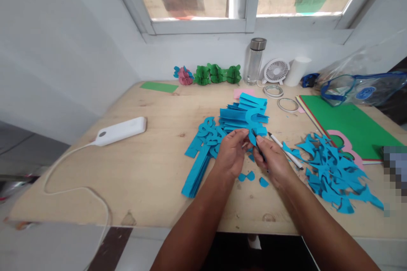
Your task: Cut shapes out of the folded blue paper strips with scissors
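Observation:
Pinched in my left hand [233,148] is a curved piece of blue paper [252,117] with a rounded cut-out. My right hand [271,156] is closed around dark scissors [260,152], mostly hidden by the fingers; their blades are at the paper's lower end. Folded blue paper strips [235,116] lie stacked just beyond my hands. Left of my left hand are cut, curled blue shapes [208,131] and a long folded blue strip [195,178]. Small blue offcuts [263,182] lie below my hands, and a white pen [291,154] rests right of my right hand.
A heap of blue scraps [333,173] lies at right, by green sheets [359,123] and a pink cut-out [349,150]. At the back stand paper ornaments [216,74], a glass bottle [254,63] and a fan [276,71]. A corded white device [122,130] lies left.

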A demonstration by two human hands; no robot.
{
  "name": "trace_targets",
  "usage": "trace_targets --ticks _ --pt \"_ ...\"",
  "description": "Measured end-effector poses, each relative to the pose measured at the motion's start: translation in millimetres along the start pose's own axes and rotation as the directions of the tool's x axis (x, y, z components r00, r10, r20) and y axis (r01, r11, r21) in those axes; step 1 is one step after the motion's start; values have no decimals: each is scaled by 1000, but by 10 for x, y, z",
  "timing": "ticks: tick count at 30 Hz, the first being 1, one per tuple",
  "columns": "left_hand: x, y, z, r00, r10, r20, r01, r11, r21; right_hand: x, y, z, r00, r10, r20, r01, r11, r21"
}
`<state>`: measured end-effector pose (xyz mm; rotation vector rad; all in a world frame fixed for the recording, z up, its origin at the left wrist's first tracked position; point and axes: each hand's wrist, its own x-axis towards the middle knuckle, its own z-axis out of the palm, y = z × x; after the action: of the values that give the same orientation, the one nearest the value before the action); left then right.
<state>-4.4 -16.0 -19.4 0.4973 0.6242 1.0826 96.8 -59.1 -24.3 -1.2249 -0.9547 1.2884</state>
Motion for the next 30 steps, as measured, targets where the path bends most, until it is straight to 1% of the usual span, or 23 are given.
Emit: trace_targets --ticks 2,8,12,16,20,24,27,30 --pt "-2 11 2 999 -13 33 12 1000 22 -5 -9 -7 999 34 19 -35 998 59" --pt "-5 43 2 992 -46 115 43 998 36 -2 7 -41 994 71 88 -85 983 162" --pt "3 63 -11 992 -58 114 54 998 40 -1 -3 -48 994 55 94 -70 984 161" --pt "12 65 -24 993 -58 103 55 998 38 0 -21 -43 998 17 67 -23 996 89" --pt "-9 63 -7 998 -39 57 36 998 59 15 -8 -55 994 -105 -15 104 993 -47" --pt "-33 51 28 999 46 -5 -45 990 134 35 30 -83 981 -190 -45 184 976 -120" --pt "-40 40 44 994 113 5 -112 976 184 33 43 -90 977 -212 -28 206 966 -157" --pt "-47 34 56 989 146 13 -145 968 203 23 39 -83 976 -216 -14 210 963 -168"
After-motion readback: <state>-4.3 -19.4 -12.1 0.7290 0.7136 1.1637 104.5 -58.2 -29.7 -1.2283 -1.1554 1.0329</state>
